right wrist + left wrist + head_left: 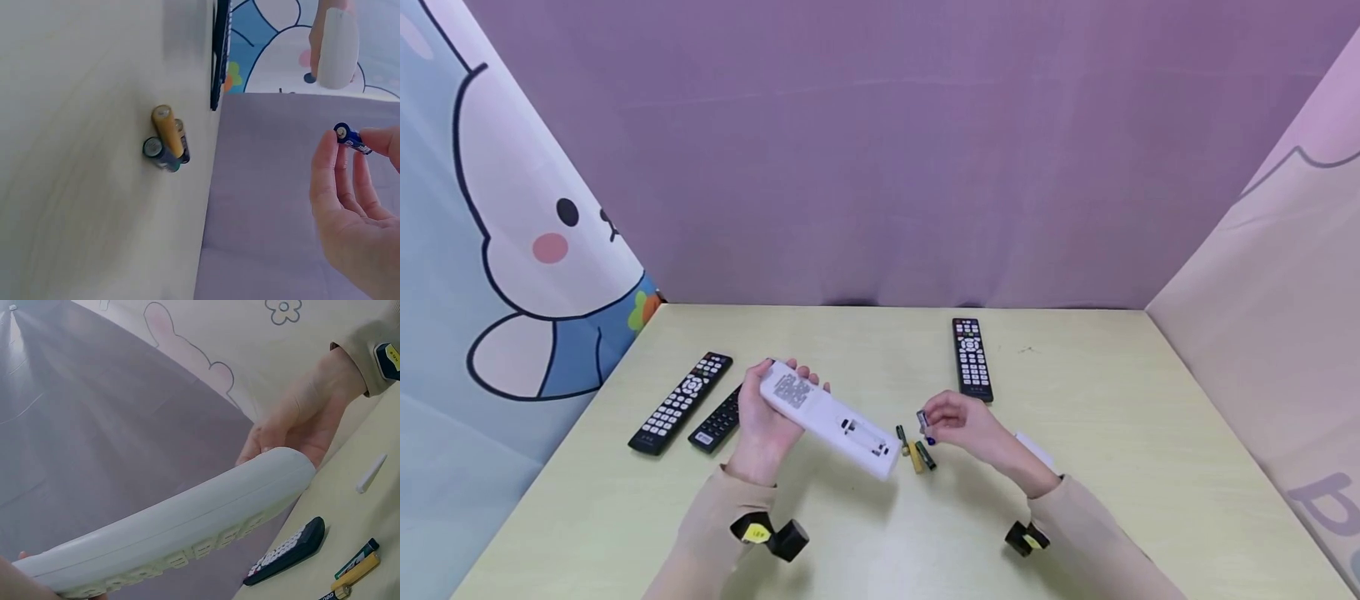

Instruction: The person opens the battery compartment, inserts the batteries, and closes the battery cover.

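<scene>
My left hand [767,421] grips a white remote control [831,421] by one end, above the table. In the head view its back faces up, and the battery compartment [865,437] is uncovered with no batteries in it. The left wrist view shows the same white remote [187,512] from the side, buttons downward. To the right, my right hand [966,429] pinches a small blue battery [353,138] between thumb and fingertips, apart from the remote. Below it on the table lie a yellow battery [915,457] and two dark green ones [160,155], close together.
Two black remotes lie at the left, one farther out [681,404] and one [718,421] partly behind my left hand. Another black remote [972,360] lies at the back right. A white flat piece [372,474] rests on the table, partly hidden by my right forearm in the head view.
</scene>
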Demonstrator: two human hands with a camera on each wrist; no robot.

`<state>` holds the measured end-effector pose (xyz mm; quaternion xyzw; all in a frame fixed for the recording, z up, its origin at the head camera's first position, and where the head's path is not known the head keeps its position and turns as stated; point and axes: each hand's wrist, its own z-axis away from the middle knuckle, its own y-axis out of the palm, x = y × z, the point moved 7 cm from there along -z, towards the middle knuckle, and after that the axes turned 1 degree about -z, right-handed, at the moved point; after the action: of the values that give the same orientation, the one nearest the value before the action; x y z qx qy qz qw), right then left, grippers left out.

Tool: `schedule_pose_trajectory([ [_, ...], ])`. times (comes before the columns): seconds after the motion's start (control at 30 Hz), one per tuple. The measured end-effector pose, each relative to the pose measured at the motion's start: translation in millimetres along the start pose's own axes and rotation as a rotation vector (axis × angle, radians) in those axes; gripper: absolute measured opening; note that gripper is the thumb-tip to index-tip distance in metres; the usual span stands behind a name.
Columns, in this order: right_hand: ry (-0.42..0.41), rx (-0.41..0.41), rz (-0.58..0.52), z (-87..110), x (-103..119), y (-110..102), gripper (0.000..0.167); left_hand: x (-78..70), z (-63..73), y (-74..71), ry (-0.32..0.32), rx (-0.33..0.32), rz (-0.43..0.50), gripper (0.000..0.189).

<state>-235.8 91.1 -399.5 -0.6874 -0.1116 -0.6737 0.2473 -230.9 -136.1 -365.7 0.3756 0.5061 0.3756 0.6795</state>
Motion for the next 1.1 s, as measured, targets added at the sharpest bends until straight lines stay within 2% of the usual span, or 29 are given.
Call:
schedule_pose_trajectory([
  [0.47,-0.069,0.069,-0.014,14.7,21.6,14.5,0.03,9.6,-1.5,8.8,0.003,0.009,-0.016,0.024],
  [0.67,-0.039,0.04,0.004,17.3,25.0,15.9,0.028,14.0,-0.3,12.8,0.002,0.012,-0.021,0.025],
  [0.93,-0.073,-0.018,0.02,16.8,32.4,15.1,0.023,18.5,0.1,16.3,-0.008,0.014,-0.033,0.025],
  [1.1,-0.077,-0.073,0.02,17.7,35.0,15.1,0.027,20.2,0.5,17.9,-0.008,0.03,-0.043,0.025],
])
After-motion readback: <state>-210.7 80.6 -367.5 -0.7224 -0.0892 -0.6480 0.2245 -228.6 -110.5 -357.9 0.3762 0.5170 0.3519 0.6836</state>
